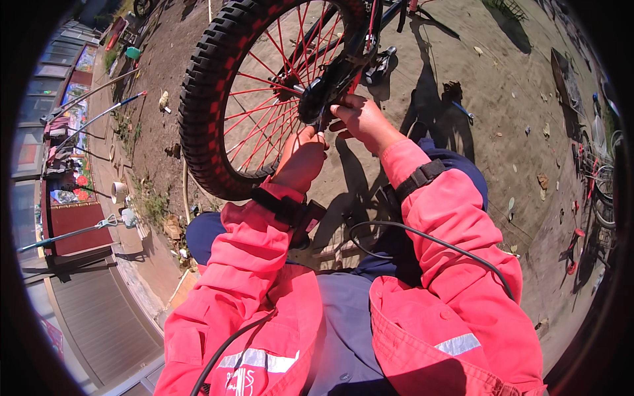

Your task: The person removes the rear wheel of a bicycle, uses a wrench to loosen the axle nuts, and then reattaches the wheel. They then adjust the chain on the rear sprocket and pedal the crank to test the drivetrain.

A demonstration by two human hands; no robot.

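Observation:
A bicycle wheel with a thick black tyre [198, 112] and red spokes stands before me. By its hub is a dark rounded part [310, 107] of the bike. Just below this part, my left hand [298, 158] is closed, fingers pointing up to it. From the other side my right hand [367, 123] reaches in with bent fingers, its fingertips close to the left ones. Between the fingertips there is something small and dark; shadow and the fingers hide what it is. Black straps circle both sleeves.
A black pedal [382, 65] sticks out beyond my right hand. On the dirt ground to the right lies a blue tool [463, 111]. Bicycle wheels [604, 185] and red-handled items stand at the far right. A dark cable [436, 239] crosses my right sleeve.

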